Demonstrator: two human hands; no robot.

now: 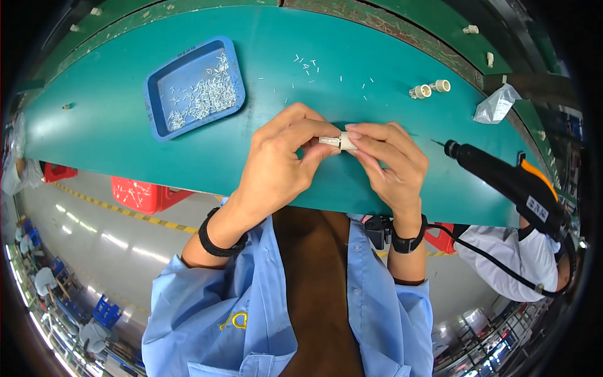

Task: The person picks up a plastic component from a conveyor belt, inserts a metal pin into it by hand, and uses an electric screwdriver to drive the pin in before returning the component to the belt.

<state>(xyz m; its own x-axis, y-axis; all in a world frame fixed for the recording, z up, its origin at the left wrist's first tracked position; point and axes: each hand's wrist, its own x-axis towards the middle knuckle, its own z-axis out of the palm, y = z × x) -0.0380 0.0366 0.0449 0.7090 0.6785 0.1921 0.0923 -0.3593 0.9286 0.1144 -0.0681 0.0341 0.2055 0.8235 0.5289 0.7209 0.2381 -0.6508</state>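
Observation:
Above the near part of the green table, both my hands meet on one small cream plastic connector (347, 142). My left hand (279, 154) pinches its narrower, slotted end between thumb and fingers. The wider round end sits in the fingertips of my right hand (396, 160). Fingers cover part of the connector. Beyond my hands, several loose white pins (308, 65) lie scattered on the table. A blue tray (155, 103) to the left holds a heap of similar pins. Two cream round connectors (420, 92) stand together at the right.
A black electric screwdriver (496, 169) with an orange strip and a cable juts in from the right over the green table (94, 138). Near the far right edge lies a clear plastic bag (496, 103). Red stools (141, 195) stand below the table; a co-worker's white sleeve (502, 254) shows at right.

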